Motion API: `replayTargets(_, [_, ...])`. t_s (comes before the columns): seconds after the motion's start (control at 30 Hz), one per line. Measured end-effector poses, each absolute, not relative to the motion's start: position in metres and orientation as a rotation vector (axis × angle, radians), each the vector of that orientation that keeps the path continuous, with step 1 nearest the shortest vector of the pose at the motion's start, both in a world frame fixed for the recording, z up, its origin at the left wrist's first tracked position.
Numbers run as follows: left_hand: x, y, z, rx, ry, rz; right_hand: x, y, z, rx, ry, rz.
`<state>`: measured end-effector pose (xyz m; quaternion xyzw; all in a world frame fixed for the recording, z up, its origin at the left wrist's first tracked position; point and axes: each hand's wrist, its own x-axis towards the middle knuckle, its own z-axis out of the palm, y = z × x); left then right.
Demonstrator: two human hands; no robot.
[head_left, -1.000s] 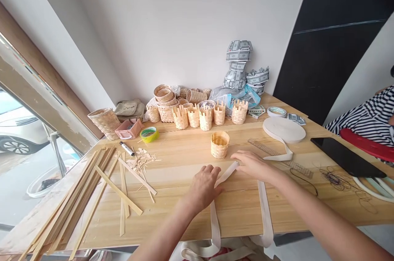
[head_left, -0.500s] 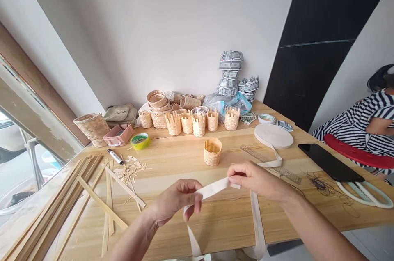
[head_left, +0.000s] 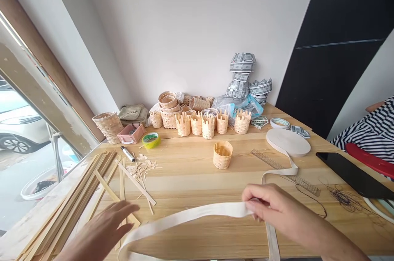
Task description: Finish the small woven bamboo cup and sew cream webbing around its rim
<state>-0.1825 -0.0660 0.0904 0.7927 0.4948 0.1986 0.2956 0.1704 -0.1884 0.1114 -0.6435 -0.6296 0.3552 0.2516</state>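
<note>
Taking the small woven basket [head_left: 222,161] as the middle of a clock face, with twelve at the wall, the right hand [head_left: 267,202] is at about five o'clock, its thumb and fingers pinched together on the white ribbon [head_left: 215,210]. That grip near one end probably serves to hold the flat band up and let it hang in a loose arc towards seven o'clock, where it bends round and drops out of view at the table's near edge. The left hand [head_left: 106,228], at eight o'clock, is wide with its fingers apart and seems to hold nothing (whether its thumb brushes the bend of the ribbon, I cannot tell). A further length passes behind the right hand and up to the flat roll [head_left: 288,143] at two o'clock, which lies on its side, perhaps so that the band can pay off its edge without the coil toppling. Its slack crosses the clear ruler [head_left: 267,159] at four o'clock. The basket stands upright, apart from both hands, with bare table [head_left: 184,183] around it, while the notched baskets [head_left: 208,127] stand in a row at eleven to one, seemingly pushed back to free the working space. Long wooden strips [head_left: 66,207] lie bundled at eight o'clock, beyond the left hand, presumably kept aside from the ribbon
</note>
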Motion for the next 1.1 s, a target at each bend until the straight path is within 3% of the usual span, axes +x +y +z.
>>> replayTargets(0.07, [-0.148,-0.086,0.091,2.022,1.27,0.549,0.148,-0.189,0.117,-1.749,-1.806,0.912])
replayTargets(0.27, [-0.034,-0.118,0.097,1.395,0.48,0.324,0.121,-0.18,0.126,-1.613,-1.89,0.859])
replayTargets(0.47, [-0.008,-0.088,0.086,1.251,0.614,0.325,0.155,-0.169,0.12,-1.646,-1.754,0.827])
replayTargets(0.77, [0.018,-0.035,0.1,1.529,0.604,0.432,0.201,-0.127,0.096,-1.526,-1.364,0.85])
replayTargets(1.1, [0.032,-0.008,0.115,1.694,0.535,0.526,0.222,-0.095,0.104,-1.53,-1.318,0.549])
